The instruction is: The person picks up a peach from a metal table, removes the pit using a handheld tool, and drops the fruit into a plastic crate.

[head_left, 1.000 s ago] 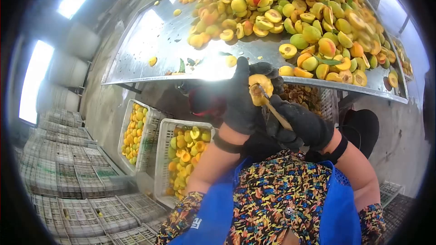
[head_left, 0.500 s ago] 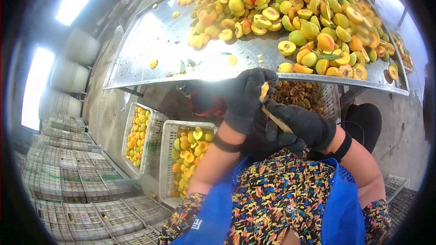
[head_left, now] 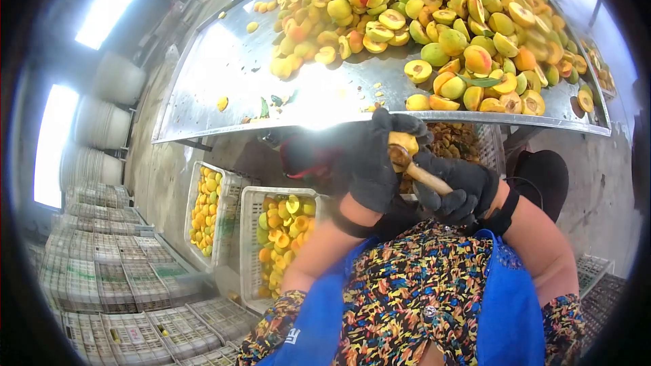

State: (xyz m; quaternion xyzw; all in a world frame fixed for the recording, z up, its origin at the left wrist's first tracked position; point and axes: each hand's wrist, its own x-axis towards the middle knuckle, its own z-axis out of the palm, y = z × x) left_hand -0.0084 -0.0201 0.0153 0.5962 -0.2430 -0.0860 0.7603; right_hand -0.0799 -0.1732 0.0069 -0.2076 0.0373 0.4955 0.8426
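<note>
My left hand (head_left: 371,166), in a black glove, is closed around a yellow peach half (head_left: 405,141) just below the table's front edge. The peach's brown centre faces the tool. In my right hand (head_left: 464,186), also gloved in black, is a pitting tool with a pale wooden handle (head_left: 430,179). Its tip meets the brown centre of the peach; the shape of the tip is hidden. Beyond my hands, a large heap of cut peaches (head_left: 451,42) covers the right and back of the metal table (head_left: 210,81).
Two pale plastic crates of peach halves stand on the floor at left: one nearer (head_left: 247,251) and one behind it (head_left: 227,213). Under the table is a crate of brown pits (head_left: 451,139). Stacked crates (head_left: 102,257) fill the lower left. A dark round seat (head_left: 542,186) is at right.
Both hands have shifted slightly, the left one to the right and down. The peach half has turned and shows more of its brown centre, with the tool tip against it.
</note>
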